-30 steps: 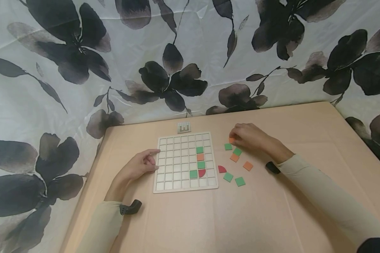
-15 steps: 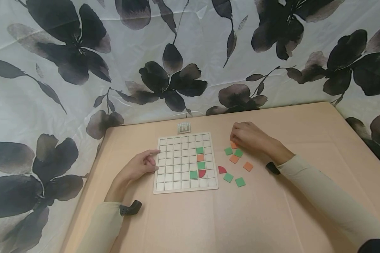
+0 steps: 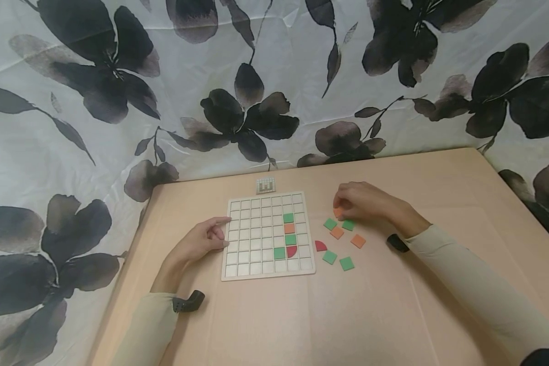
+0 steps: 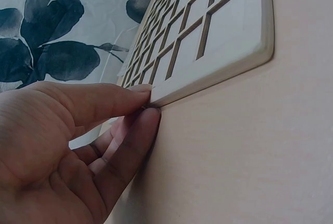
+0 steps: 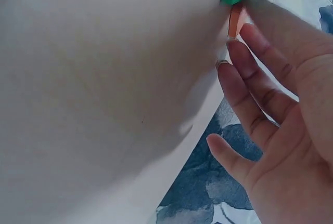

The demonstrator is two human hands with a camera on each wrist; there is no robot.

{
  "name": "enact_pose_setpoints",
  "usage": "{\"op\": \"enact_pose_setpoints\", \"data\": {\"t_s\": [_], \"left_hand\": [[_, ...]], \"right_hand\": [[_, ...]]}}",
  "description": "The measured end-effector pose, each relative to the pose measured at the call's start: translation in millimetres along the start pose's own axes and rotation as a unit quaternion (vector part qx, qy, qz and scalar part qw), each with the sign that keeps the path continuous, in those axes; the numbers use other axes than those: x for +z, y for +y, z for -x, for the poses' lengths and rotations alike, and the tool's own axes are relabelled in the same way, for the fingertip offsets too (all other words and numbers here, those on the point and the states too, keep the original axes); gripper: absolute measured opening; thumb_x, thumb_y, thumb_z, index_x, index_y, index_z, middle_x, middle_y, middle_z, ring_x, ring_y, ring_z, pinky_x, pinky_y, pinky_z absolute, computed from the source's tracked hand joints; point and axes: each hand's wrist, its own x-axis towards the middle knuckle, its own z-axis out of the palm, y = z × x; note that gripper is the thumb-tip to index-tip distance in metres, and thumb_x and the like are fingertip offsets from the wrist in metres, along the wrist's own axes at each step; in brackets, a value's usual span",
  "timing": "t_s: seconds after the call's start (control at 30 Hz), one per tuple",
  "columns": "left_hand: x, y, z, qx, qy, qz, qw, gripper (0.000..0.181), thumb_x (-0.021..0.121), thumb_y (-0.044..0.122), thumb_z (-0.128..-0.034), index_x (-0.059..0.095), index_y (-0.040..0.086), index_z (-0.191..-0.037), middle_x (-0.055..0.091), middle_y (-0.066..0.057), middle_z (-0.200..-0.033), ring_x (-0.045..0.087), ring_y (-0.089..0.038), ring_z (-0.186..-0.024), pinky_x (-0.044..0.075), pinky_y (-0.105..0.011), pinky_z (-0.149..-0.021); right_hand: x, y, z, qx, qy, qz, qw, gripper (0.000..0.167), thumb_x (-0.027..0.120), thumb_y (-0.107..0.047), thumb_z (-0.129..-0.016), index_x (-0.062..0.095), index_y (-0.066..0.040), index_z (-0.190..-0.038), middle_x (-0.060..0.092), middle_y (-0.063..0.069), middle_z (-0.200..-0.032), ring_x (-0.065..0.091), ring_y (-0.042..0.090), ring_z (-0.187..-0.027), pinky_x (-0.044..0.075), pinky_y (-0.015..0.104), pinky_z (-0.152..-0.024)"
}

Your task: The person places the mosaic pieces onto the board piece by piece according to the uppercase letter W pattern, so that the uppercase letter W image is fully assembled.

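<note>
Right grip — on orange tile

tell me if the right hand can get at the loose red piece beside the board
Probably yes: the loose red piece lies uncovered on the table, with only flat tiles between it and the right hand.

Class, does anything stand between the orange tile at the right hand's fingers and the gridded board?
Nothing visible stands between the orange tile and the gridded board straight left; a green tile lies beside that path, on its near side.
</note>
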Motion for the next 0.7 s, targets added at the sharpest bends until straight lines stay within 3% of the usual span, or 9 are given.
{"op": "enact_pose_setpoints", "data": {"t_s": [0.4,0.7], "left_hand": [[0.7,2.3,-1.8,-0.008,0.003,0.0,1.0,0.065,0.074,0.001,-0.0881,0.05,0.009,-0.148,0.057,-0.01,-0.096,0.052,-0.019,-0.076,0.046,-0.022,-0.063],[2.3,4.7,-3.3,-0.016,0.011,0.003,0.9998,0.066,0.075,0.001,-0.0876,0.05,0.009,-0.148,0.057,-0.01,-0.096,0.051,-0.018,-0.076,0.047,-0.022,-0.063]], "right_hand": [[-1.7,5.8,-5.6,-0.056,0.017,0.042,0.9974,0.012,0.082,-0.023,-0.083,0.075,-0.016,-0.09,0.063,-0.008,-0.086,0.057,0.014,-0.08,0.049,0.041,-0.09],[-3.7,10.7,-9.3,-0.068,0.042,0.027,0.9964,0.008,0.079,-0.021,-0.083,0.073,-0.019,-0.087,0.063,-0.008,-0.083,0.054,0.009,-0.076,0.049,0.032,-0.077]]}}
